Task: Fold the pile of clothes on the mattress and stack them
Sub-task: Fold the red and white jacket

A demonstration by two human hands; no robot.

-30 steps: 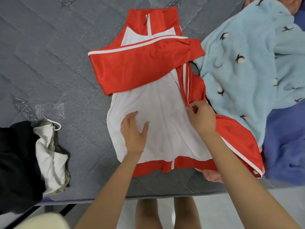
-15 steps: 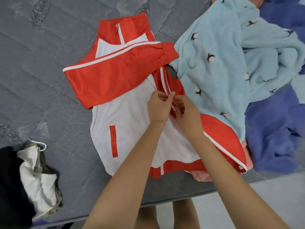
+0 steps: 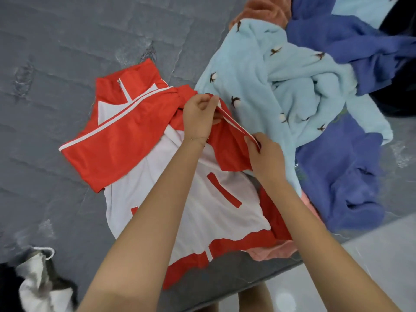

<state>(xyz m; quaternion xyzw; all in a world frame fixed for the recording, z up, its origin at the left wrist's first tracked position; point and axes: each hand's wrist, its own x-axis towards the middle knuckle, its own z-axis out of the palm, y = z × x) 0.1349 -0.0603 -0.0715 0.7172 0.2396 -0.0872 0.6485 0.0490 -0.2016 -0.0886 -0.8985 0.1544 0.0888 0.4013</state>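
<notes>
The left hand (image 3: 198,119) is curled around the upper end of a red sleeve (image 3: 228,146), just right of centre, while the right hand (image 3: 267,157) pinches the sleeve's white-striped edge lower down; the stripe is stretched taut between them and lifted off the fabric below.

The sleeve belongs to a red and white jacket (image 3: 220,219) lying front up in the middle of the frame on a grey quilted mattress (image 3: 67,52). Its red collar (image 3: 135,74) points toward the top. Its other sleeve (image 3: 126,145) is folded diagonally across the chest.

Both forearms cover much of the jacket's white body and hem. A pink garment (image 3: 270,251) peeks from under the jacket's lower right corner, mostly hidden.

To the right, touching the lifted sleeve, a light blue fleece (image 3: 281,86) lies heaped with a blue garment (image 3: 342,176). An orange piece (image 3: 263,7) is cut off by the top edge. A crumpled white cloth (image 3: 33,287) sits at the lower left corner.

The mattress edge runs across the bottom, with pale floor (image 3: 371,266) beyond it. Bare mattress spreads across the upper left.
</notes>
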